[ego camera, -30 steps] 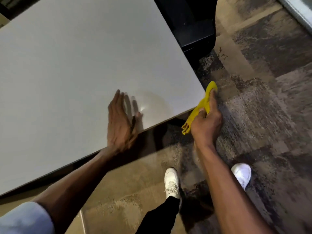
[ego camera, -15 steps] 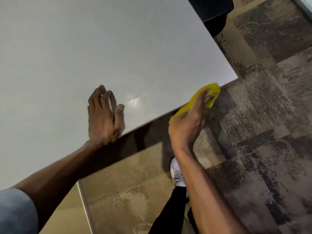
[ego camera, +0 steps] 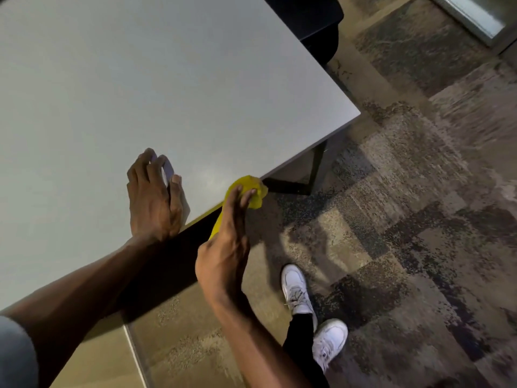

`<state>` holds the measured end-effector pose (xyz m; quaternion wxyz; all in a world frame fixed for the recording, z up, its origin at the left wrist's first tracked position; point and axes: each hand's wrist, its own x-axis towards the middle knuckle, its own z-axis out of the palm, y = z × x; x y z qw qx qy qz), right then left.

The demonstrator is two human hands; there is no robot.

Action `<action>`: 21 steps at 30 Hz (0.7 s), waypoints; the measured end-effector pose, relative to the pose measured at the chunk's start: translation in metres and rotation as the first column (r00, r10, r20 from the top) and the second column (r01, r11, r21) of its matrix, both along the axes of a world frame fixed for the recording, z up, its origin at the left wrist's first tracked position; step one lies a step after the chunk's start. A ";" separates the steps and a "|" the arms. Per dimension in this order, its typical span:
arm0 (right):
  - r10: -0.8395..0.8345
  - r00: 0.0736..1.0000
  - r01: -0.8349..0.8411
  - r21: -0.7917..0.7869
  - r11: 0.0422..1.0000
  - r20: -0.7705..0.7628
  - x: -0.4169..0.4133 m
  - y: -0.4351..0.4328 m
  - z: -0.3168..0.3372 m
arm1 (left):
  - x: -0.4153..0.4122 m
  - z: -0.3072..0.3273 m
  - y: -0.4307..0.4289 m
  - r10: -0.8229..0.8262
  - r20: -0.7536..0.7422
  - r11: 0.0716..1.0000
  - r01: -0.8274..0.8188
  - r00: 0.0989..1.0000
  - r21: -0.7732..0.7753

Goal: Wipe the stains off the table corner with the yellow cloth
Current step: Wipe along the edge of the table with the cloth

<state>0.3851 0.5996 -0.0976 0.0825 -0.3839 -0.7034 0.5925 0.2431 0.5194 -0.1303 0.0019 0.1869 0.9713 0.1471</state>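
Note:
A white table [ego camera: 140, 79] fills the upper left; its corner [ego camera: 355, 114] points right. My right hand [ego camera: 226, 247] holds the yellow cloth [ego camera: 251, 191] against the table's front edge, well to the left of the corner. The fingers lie along the cloth and the thumb side presses it; part of the cloth runs down under the palm. My left hand [ego camera: 154, 197] rests on the tabletop near the edge, just left of the cloth, with its fingers bent and the fingertips touching the surface. No stain is plainly visible on the top.
A dark table leg [ego camera: 316, 169] stands under the corner. A black chair or cabinet [ego camera: 316, 21] sits beyond the table's right side. Patterned carpet [ego camera: 419, 219] covers the floor, with my white shoes [ego camera: 299, 289] below the table edge.
My right hand slid the cloth left along the front edge, away from the corner. My left hand's flat fingers curled up onto their tips. The view shifted.

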 end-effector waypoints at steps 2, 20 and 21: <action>0.061 0.998 -0.061 0.002 0.998 0.005 0.008 0.009 -0.001 | -0.002 -0.001 -0.001 -0.005 -0.009 1.000 0.005 1.000 -0.010; -0.128 0.962 -0.097 -0.743 0.662 -0.240 0.103 0.109 0.039 | 0.028 0.053 0.044 0.077 0.255 0.981 -0.027 0.964 -0.195; -0.115 0.963 -0.102 -0.726 0.680 -0.243 0.107 0.113 0.046 | 0.040 0.062 0.050 0.043 0.261 0.992 -0.011 0.964 -0.122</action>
